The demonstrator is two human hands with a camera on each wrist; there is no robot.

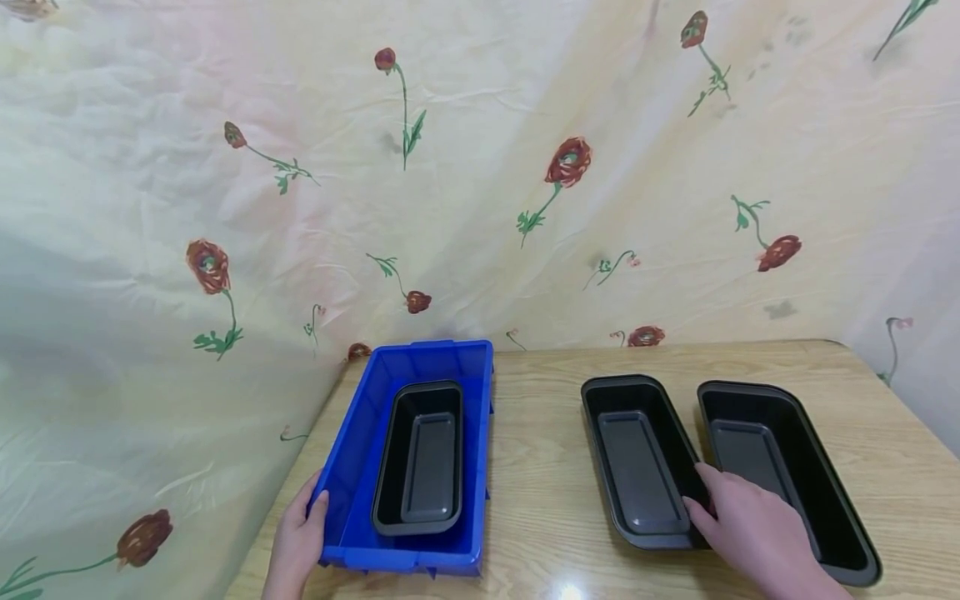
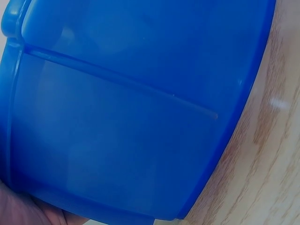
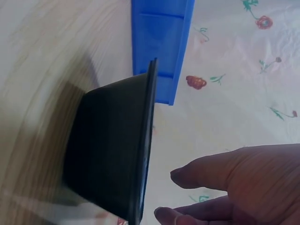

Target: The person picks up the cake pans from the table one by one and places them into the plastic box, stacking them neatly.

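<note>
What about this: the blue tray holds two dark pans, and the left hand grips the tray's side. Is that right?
Not quite: the blue tray holds only one dark pan, as the head view shows. The left hand does grip the tray's side.

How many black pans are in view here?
3. One pan is inside the bin; the middle pan and right pan are on the table, partly covered by the right hand. Any nested underneath would be hidden.
</note>
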